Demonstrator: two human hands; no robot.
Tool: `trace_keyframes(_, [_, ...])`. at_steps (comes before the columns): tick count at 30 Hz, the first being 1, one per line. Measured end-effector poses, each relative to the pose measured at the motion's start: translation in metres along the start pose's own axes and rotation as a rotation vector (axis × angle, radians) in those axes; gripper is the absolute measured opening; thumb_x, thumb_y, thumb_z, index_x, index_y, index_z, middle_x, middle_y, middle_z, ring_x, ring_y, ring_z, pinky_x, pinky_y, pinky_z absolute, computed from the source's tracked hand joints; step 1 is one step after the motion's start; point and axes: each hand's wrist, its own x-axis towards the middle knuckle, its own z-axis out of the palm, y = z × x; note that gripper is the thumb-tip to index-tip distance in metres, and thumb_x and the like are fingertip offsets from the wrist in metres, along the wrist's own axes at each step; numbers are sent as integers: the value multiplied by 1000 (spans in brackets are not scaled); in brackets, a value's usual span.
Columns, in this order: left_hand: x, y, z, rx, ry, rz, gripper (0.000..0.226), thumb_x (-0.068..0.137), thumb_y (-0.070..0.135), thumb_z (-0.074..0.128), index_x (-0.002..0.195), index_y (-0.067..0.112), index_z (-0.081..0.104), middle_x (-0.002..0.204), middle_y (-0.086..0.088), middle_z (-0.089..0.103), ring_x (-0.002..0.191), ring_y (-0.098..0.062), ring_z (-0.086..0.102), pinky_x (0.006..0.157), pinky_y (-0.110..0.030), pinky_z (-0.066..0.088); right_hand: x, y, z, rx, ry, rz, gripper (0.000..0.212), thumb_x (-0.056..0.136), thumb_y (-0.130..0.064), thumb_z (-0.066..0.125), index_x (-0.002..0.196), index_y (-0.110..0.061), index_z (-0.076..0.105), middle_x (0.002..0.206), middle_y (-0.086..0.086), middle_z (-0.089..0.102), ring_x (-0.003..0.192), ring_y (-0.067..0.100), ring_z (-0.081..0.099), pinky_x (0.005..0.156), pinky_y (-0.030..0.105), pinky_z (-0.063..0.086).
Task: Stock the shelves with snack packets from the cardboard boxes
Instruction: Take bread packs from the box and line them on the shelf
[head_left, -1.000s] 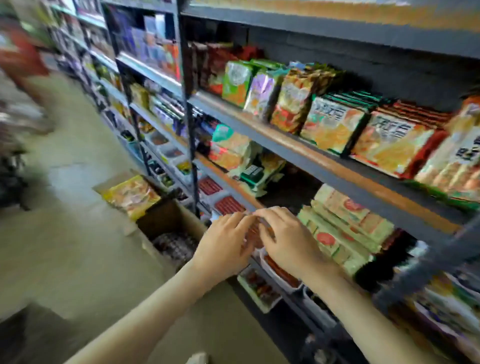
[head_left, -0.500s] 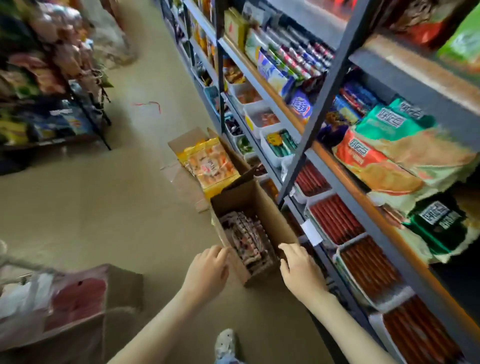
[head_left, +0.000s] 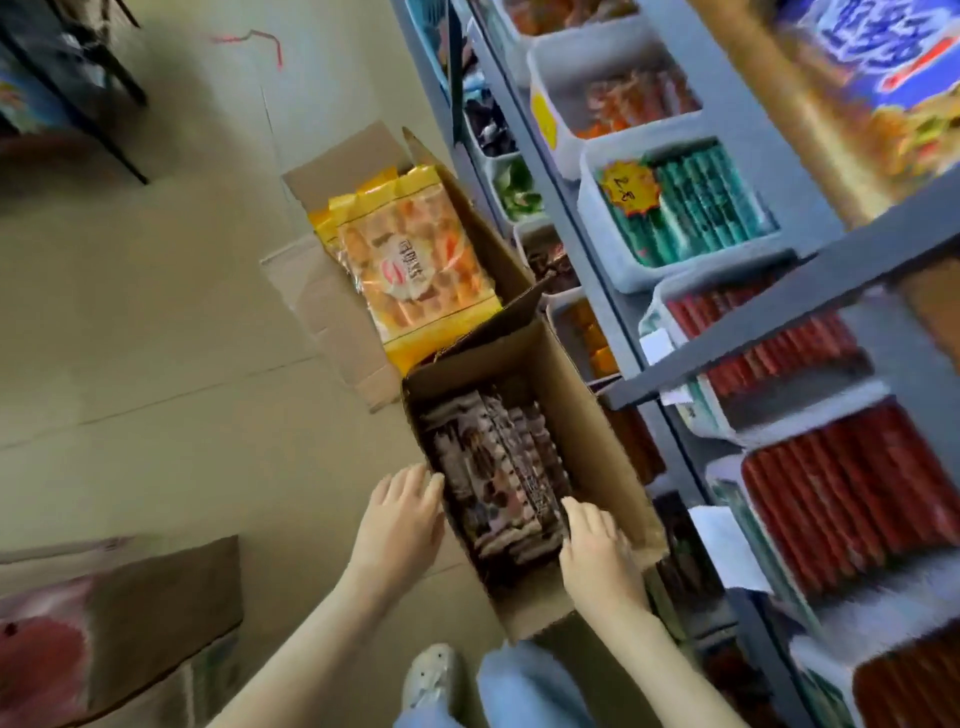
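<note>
Coming down from the shelf, my left hand and right hand are reaching the cardboard box, fingers open, holding nothing. The snack packets are lying inside, so I am getting ready to grab more.

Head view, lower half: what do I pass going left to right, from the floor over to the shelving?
Brown cardboard box → left hand → dark snack packets → right hand → red sticks.
</note>
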Motion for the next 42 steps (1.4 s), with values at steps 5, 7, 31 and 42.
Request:
trace_keyframes(5, [99, -38, 101, 106, -20, 217, 50, 76, 36, 73, 115, 4, 68, 126, -19, 62, 123, -34, 55, 108, -50, 30, 124, 31, 90, -69, -47, 76, 58, 97, -18, 49, 150, -13, 26, 146, 5, 40, 134, 21, 38, 108, 31, 32])
trace_keyframes(7, [130, -54, 134, 120, -46, 276, 51, 83, 42, 55, 118, 6, 67, 130, -17, 60, 129, -33, 49, 110, -51, 23, 173, 43, 129, -112, -66, 158, 68, 96, -22, 53, 152, -14, 15, 152, 5, 32, 139, 21, 30, 112, 32, 27])
trace_keyframes(31, [136, -81, 177, -165, 149, 420, 49, 97, 27, 25, 83, 12, 70, 83, -1, 68, 78, -23, 66, 76, -37, 46, 251, 13, 236, 456, -122, 322, 71, 78, -26, 74, 127, -21, 22, 138, 9, 25, 128, 33, 36, 106, 50, 37])
trace_keyframes(42, [124, -89, 179, -132, 125, 370, 49, 98, 29, 24, 81, 15, 67, 68, 3, 60, 61, -22, 57, 67, -36, 44, 270, 8, 224, 281, -290, 358, 106, 78, -51, 71, 153, -25, 0, 159, 8, 9, 142, 31, 8, 114, 42, 11])
